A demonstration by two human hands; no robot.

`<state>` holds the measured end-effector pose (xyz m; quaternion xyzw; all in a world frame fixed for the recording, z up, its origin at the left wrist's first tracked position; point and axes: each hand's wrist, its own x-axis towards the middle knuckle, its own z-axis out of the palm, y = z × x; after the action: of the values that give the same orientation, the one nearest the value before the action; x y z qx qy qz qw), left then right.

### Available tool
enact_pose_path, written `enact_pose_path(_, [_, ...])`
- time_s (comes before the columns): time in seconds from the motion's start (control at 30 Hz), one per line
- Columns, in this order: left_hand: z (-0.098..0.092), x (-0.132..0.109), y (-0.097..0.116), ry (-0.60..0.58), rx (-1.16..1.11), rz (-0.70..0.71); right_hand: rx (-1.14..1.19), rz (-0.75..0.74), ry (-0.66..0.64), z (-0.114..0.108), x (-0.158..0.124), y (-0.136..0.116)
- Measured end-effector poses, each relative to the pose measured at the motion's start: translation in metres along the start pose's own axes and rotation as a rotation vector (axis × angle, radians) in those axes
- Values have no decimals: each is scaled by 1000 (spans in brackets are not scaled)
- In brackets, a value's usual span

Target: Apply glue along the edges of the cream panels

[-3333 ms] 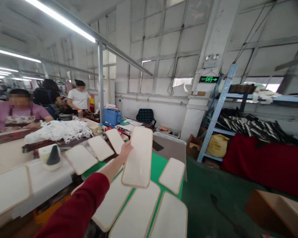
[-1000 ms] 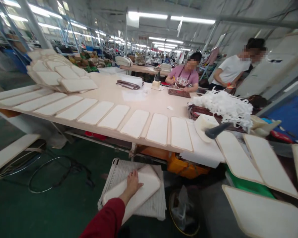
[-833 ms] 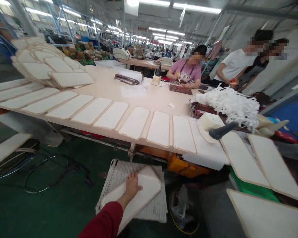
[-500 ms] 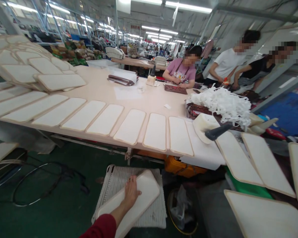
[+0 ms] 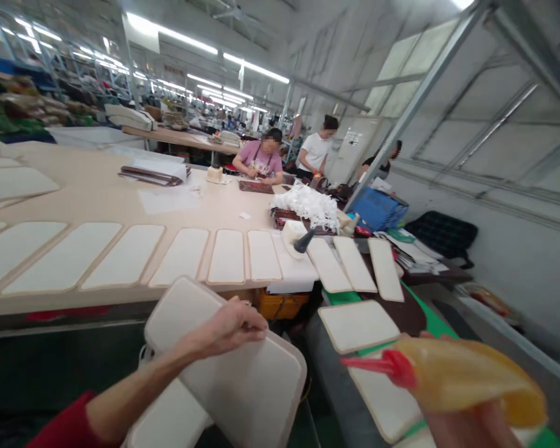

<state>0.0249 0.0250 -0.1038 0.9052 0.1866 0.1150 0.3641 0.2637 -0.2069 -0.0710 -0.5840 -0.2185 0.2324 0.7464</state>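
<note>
My left hand [image 5: 231,326] grips the upper edge of a white rounded panel [image 5: 256,386] and holds it tilted in front of me. Another white panel [image 5: 168,417] lies beneath it, partly hidden. At lower right, my right hand [image 5: 471,426] is wrapped round a yellowish squeeze glue bottle [image 5: 466,367]. The bottle's red nozzle [image 5: 378,366] points left, toward the held panel but apart from it. Much of the right hand is hidden behind the bottle.
White panels [image 5: 180,256] lie in a row along the table edge [image 5: 98,298]. More panels [image 5: 359,325] lie on the green-topped side bench. A cream block with a black nozzle [image 5: 303,241] stands near white strips [image 5: 308,205]. Several people [image 5: 261,158] work beyond.
My left hand has lifted the panel off the ribbed stool and tilted it up. My right hand has come into view with the glue bottle. My view has swung to the right.
</note>
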Motion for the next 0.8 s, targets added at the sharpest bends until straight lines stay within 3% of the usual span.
enact_pose_path(0.07, [-14, 4, 52, -108, -1, 155, 41, 17, 8, -18, -7, -34])
enact_pose_path(0.17, [-21, 10, 112, -284, -55, 286, 121, 31, -58, -33, -26, -81])
enact_pose_path(0.33, [-12, 23, 178, -487, -19, 350, 190, -28, -181, -52, -58, -125])
enact_pose_path(0.53, [6, 32, 224, -678, -103, 316, 241, -46, -328, -86, -64, -135])
enact_pose_path(0.8, [16, 32, 241, -774, -168, 306, 276, 9, -414, -95, -69, -136])
